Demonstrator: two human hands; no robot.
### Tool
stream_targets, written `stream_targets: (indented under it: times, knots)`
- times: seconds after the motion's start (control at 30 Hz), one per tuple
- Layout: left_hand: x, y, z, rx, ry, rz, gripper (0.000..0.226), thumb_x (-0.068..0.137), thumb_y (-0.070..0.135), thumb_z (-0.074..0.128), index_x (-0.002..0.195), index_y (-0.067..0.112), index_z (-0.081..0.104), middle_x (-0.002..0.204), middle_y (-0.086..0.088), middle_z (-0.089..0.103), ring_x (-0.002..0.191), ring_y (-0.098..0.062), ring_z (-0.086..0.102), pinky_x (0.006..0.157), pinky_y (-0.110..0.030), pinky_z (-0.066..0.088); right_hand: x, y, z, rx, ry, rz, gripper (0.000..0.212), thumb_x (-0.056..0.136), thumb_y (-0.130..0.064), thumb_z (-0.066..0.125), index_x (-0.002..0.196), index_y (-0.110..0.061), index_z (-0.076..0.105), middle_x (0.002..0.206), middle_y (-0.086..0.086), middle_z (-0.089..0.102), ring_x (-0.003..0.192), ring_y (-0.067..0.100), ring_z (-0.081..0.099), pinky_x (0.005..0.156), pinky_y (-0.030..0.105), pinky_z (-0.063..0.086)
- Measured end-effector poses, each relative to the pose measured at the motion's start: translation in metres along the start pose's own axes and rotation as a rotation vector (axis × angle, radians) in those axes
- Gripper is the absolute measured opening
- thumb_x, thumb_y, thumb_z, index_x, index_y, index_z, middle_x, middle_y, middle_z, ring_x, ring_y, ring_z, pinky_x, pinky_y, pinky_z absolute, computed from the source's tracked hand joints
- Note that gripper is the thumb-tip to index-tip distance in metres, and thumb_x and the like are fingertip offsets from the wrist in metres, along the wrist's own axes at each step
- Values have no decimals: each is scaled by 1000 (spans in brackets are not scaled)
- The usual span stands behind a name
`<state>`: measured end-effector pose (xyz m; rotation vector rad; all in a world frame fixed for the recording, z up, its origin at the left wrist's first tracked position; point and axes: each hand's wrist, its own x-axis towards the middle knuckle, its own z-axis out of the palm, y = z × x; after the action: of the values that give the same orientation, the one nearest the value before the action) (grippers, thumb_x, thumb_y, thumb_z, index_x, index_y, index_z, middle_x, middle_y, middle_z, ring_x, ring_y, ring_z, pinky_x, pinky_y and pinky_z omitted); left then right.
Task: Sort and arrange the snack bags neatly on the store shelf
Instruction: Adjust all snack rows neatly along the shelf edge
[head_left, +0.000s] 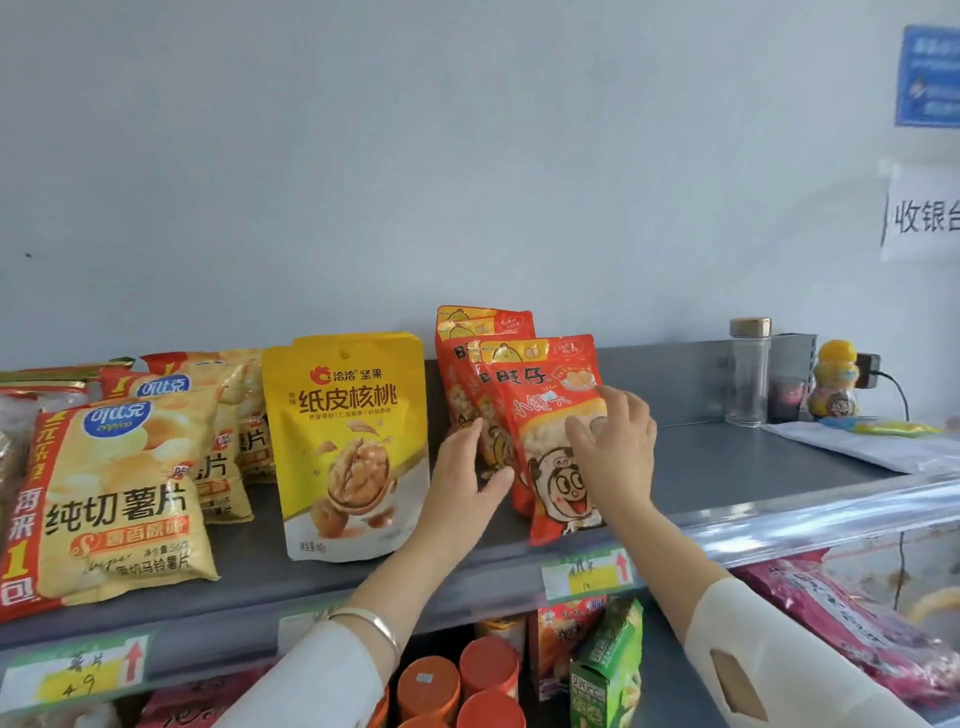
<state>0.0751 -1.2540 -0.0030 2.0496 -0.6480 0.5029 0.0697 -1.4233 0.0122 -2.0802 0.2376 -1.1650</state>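
Top shelf (727, 457) of a store rack, sorting under way. At the left, the potato-chip bags (119, 499) lie in an overlapping row, tilted back and not squared to the edge. Just beside them a yellow walnut pouch (353, 447) stands upright on its own. To its right, red bun-snack pouches (467, 364) stand in a file running from the back wall towards the front edge, each one overlapping the next. The front red pouch (550, 415) leans to the left, with its lower corner at the shelf lip.

The left hand (467, 467) is open, its straight fingers laid against the left flank of the file. The right hand (615, 447) is also open, spread flat on the face of the front pouch; neither hand curls round anything.

By kind, the bags appear already grouped — chips, walnuts, buns. What seems left is the tidying: the red file is fanned rather than flush, and the chip bags look loose. The right end of the shelf holds a glass bottle (748, 374), a yellow figure-shaped bottle (834, 379) and a plastic sheet (857, 447) — not snack bags.
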Motion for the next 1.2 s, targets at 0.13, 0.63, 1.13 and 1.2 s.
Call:
stream_targets:
  times: [0.13,0.63,1.13,1.2]
  knots:
    - [33,10,32,-363,11,-317,88,86,49,57,151,17,6,157,-3,15,144,-20,16,117,-42,16,41,37,-6,282,-338,288,86,86,-52,60,152,-23,15,158,7,16,143,27,25,113,47,29]
    - [76,-7,58,-616,86,-420,60,79,61,53,128,26,50,114,1,67,101,-16,65,87,-33,51,72,60,35,927,-860,248,34,87,-24,67,118,-19,55,105,3,73,93,20,72,76,32,58]
    - [102,-12,53,-737,112,-670,106,58,82,56,140,18,39,128,-12,60,113,-32,59,101,-51,43,88,63,56,864,-972,352,61,80,-56,61,132,-33,38,120,1,65,98,20,70,77,36,58]
    - [102,-13,52,-762,44,-647,80,70,76,49,121,15,58,111,-13,69,102,-32,65,98,-49,46,85,57,54,905,-975,356,50,83,-51,59,126,-34,41,117,2,67,96,21,71,74,35,58]
